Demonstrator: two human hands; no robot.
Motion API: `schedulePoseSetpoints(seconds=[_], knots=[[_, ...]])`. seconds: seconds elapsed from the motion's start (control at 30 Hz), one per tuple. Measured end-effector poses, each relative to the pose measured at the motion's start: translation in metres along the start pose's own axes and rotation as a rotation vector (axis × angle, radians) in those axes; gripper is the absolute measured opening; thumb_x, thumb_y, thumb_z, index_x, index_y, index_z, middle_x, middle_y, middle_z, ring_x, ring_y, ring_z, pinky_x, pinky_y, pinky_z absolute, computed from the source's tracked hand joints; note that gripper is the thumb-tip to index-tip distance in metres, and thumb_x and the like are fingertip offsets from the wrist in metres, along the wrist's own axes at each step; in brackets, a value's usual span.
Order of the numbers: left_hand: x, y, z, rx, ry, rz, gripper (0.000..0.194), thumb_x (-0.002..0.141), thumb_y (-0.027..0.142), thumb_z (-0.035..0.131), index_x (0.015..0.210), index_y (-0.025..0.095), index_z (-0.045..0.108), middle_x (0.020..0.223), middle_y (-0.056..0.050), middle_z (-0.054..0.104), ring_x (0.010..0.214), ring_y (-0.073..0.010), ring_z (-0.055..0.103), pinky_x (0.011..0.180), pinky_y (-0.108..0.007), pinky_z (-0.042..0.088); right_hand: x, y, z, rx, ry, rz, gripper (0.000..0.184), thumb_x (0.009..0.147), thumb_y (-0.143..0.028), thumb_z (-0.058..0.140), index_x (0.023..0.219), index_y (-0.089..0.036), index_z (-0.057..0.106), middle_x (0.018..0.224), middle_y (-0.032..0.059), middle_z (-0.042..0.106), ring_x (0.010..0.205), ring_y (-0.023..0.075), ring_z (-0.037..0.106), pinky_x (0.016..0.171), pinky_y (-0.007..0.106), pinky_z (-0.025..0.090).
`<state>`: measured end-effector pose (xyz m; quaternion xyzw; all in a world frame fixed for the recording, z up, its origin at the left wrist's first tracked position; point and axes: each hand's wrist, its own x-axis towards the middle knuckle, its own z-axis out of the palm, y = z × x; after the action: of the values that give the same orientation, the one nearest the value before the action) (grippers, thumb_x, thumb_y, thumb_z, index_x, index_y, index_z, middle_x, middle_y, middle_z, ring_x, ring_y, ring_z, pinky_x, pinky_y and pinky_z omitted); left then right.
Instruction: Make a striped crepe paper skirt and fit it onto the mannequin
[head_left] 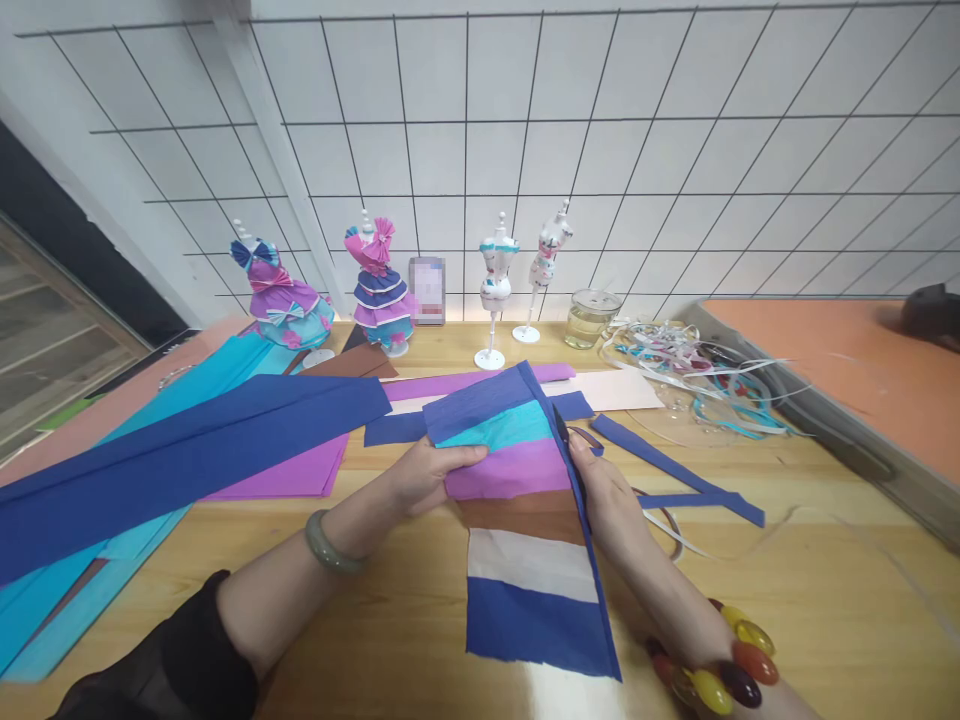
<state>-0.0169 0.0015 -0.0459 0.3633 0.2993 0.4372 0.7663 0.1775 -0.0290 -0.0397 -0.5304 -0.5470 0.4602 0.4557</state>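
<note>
My left hand (429, 474) pinches the left edge of a striped crepe paper piece (523, 515), thumb on top. Its bands run dark blue, turquoise, purple, brown, off-white and dark blue, with a narrow blue strip along the right edge. My right hand (613, 508) is closed around dark-handled scissors (561, 424), mostly hidden by the fingers. Their dark tip lies against the paper's right edge. To the right of this hand, narrow blue paper strips (679, 468) lie on the wooden table (360, 620).
Folded blue (225, 425), turquoise and purple crepe paper covers the left side. Two dressed mini mannequins (382, 290) and two undressed ones (493, 275) stand at the back. A glass of yellowish liquid (591, 322), tangled ribbons (697, 365) and an orange-topped box (832, 380) are at right.
</note>
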Motion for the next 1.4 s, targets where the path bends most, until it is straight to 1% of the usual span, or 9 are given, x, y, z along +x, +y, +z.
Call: schedulePoseSetpoints(seconds=[0.2,0.43,0.53,0.67,0.87,1.03,1.13,1.3,1.4], knots=[[0.0004,-0.0002,-0.0021,0.006,-0.011,-0.009,0.017,0.069,0.014,0.070,0.086,0.016,0.068,0.084,-0.003,0.070,0.087,-0.0180,0.063,0.089,-0.035,0.043,0.0009,-0.0002,-0.0004,-0.011,-0.067,0.019,0.051,0.089,-0.053,0.033,0.086,-0.020,0.072,0.085,0.0040,0.073,0.092,0.0240,0.064,0.077,0.029,0.048],[0.0011,-0.0018,-0.0037,0.026,-0.018,0.002,0.027,0.070,0.014,0.069,0.097,0.016,0.067,0.092,-0.006,0.070,0.089,-0.0194,0.064,0.089,-0.036,0.044,-0.0007,-0.0028,0.0007,-0.044,-0.021,0.074,0.049,0.087,-0.055,0.036,0.063,-0.021,0.062,0.073,0.0021,0.071,0.073,0.0209,0.062,0.068,0.026,0.046],[0.0005,-0.0015,-0.0032,0.024,-0.013,-0.014,0.022,0.069,0.016,0.070,0.091,0.017,0.068,0.088,-0.005,0.071,0.087,-0.0193,0.064,0.087,-0.035,0.044,-0.0011,-0.0042,0.0014,-0.032,-0.001,0.082,0.050,0.085,-0.057,0.039,0.054,-0.021,0.054,0.065,0.0013,0.068,0.066,0.0202,0.059,0.066,0.026,0.045],[0.0005,-0.0018,-0.0031,0.017,0.017,-0.013,0.015,0.068,0.015,0.071,0.083,0.017,0.068,0.083,-0.003,0.071,0.081,-0.0172,0.065,0.085,-0.034,0.046,-0.0011,-0.0059,0.0019,-0.029,-0.012,0.078,0.051,0.085,-0.057,0.039,0.052,-0.021,0.054,0.060,0.0019,0.066,0.063,0.0207,0.058,0.066,0.028,0.046],[0.0009,0.0007,-0.0042,0.046,0.010,0.011,0.035,0.064,0.017,0.075,0.098,0.016,0.066,0.098,-0.008,0.069,0.092,-0.0219,0.063,0.087,-0.036,0.047,-0.0010,-0.0059,0.0013,-0.017,0.003,0.078,0.050,0.084,-0.058,0.040,0.056,-0.020,0.057,0.062,0.0030,0.067,0.066,0.0213,0.059,0.065,0.028,0.046],[0.0030,0.0037,-0.0043,-0.025,0.209,0.066,0.030,0.070,0.027,0.073,0.098,0.018,0.066,0.100,-0.006,0.068,0.095,-0.0209,0.063,0.090,-0.037,0.046,-0.0005,-0.0024,0.0011,-0.031,0.001,0.067,0.051,0.084,-0.058,0.040,0.053,-0.020,0.054,0.058,0.0017,0.064,0.063,0.0195,0.057,0.062,0.027,0.045],[0.0052,0.0023,-0.0037,-0.009,0.168,0.124,0.028,0.073,0.023,0.070,0.100,0.018,0.065,0.106,-0.007,0.067,0.099,-0.0209,0.061,0.094,-0.038,0.044,-0.0001,-0.0008,0.0011,-0.034,0.008,0.048,0.050,0.085,-0.057,0.040,0.058,-0.020,0.060,0.066,0.0019,0.068,0.068,0.0204,0.059,0.065,0.027,0.046],[0.0065,-0.0013,-0.0032,0.003,0.108,0.152,0.027,0.073,0.023,0.070,0.099,0.016,0.067,0.106,-0.009,0.067,0.099,-0.0230,0.061,0.094,-0.040,0.043,0.0000,-0.0013,-0.0001,-0.056,-0.017,0.070,0.053,0.086,-0.058,0.035,0.073,-0.021,0.070,0.082,0.0041,0.072,0.092,0.0253,0.061,0.073,0.029,0.048],[0.0061,-0.0006,-0.0035,0.012,0.129,0.161,0.029,0.072,0.023,0.071,0.100,0.016,0.067,0.105,-0.008,0.068,0.100,-0.0225,0.061,0.094,-0.039,0.043,0.0000,-0.0007,-0.0006,-0.071,-0.021,0.078,0.053,0.087,-0.058,0.034,0.075,-0.021,0.070,0.086,0.0040,0.073,0.095,0.0252,0.061,0.074,0.029,0.048]])
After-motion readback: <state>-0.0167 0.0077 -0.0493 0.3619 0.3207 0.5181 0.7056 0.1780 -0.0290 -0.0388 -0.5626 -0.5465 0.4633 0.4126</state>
